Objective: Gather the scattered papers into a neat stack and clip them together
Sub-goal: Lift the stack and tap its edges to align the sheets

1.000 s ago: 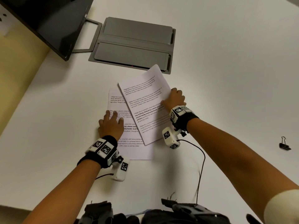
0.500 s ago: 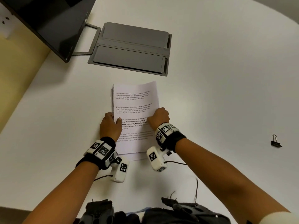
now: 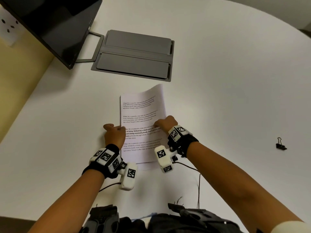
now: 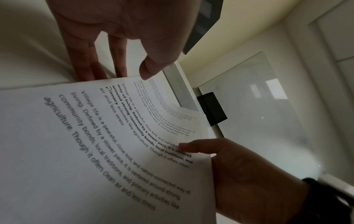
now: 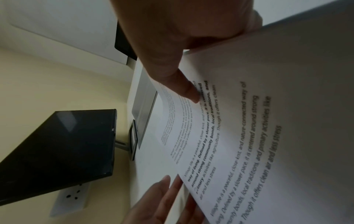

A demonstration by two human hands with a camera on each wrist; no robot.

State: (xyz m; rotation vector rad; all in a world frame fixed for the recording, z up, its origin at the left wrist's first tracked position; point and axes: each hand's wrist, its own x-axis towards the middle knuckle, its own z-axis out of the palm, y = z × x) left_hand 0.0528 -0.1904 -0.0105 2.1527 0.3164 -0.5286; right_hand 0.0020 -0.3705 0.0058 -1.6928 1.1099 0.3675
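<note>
papers [image 3: 141,125] between 2 hands, edges gripped

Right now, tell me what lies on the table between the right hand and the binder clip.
Nothing: the head view shows only bare white table between the right hand, pinching the papers, and the binder clip.

A white table [image 3: 218,81] carries everything. The printed papers [image 3: 143,123] lie on it near its front edge. A grey hatch panel [image 3: 134,54] is set into the tabletop just beyond the papers; a black binder clip [image 3: 280,144] lies well apart to their right.
</note>
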